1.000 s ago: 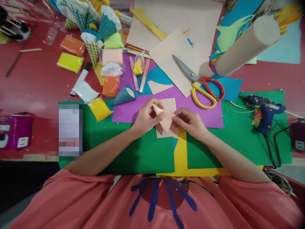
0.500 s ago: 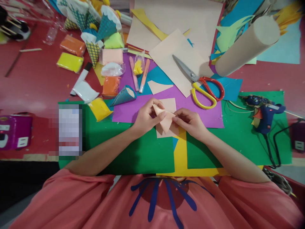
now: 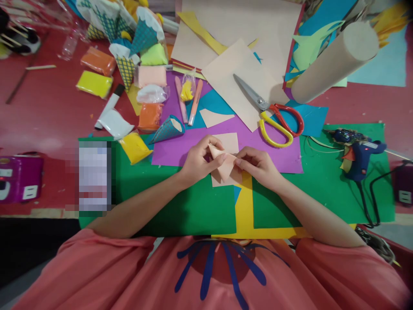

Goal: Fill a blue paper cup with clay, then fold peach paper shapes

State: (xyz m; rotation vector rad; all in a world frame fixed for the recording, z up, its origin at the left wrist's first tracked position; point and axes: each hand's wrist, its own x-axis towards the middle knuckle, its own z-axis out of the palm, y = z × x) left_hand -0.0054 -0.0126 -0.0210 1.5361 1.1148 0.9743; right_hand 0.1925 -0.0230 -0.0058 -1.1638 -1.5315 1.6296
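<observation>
A small cone of pale peach paper is held between my two hands, its point toward me. My left hand pinches its left side, thumb across the front and fingers behind. The fingertips of my right hand grip its right corner. Under it lies a peach paper square, on a purple sheet and partly over green sheets. Beyond my left hand a blue patterned cone rests on its side. Scissors with red and yellow handles lie beyond my right hand.
Several packets of coloured clay, such as a yellow one, lie at left near a marker and finished cones. On the right are a glue gun with its cable and a thick peach roll. A blurred-out rectangle sits at left.
The paper cone has shifted very slightly to the right between my fingers. Both hands keep their hold, and everything around them stays where it was.
</observation>
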